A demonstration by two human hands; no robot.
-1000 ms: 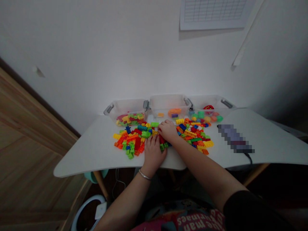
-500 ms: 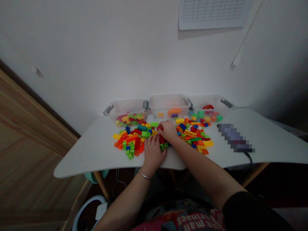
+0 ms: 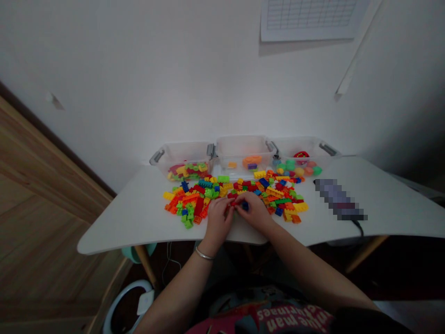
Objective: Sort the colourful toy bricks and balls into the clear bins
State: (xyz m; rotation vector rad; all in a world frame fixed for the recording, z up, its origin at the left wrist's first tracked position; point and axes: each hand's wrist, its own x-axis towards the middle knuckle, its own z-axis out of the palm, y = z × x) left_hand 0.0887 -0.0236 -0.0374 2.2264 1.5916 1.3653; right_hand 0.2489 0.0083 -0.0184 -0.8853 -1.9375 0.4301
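Just in front of the brick pile, my left hand (image 3: 219, 214) and my right hand (image 3: 253, 211) meet at the fingertips. Both are closed, pinching a small red toy brick (image 3: 232, 203) between them; the fingers cover most of it. Loose toy bricks (image 3: 199, 206) in red, orange, yellow, green and blue spread to the left of my left hand. More of them, among them a yellow brick (image 3: 301, 207), lie right of my right hand. A dark blue brick (image 3: 245, 205) shows partly by the right fingers.
Three clear plastic bins stand along the wall: the left bin (image 3: 187, 150) holds bricks, the middle bin (image 3: 243, 144) a few orange and purple pieces, the right bin (image 3: 295, 144) coloured round toys. A pixelated device (image 3: 339, 199) with a cable lies on the white table (image 3: 389, 204).
My right hand has drawn back toward me from the middle of the pile. My left hand has lifted off the bricks, and both hands now meet on a small red brick.
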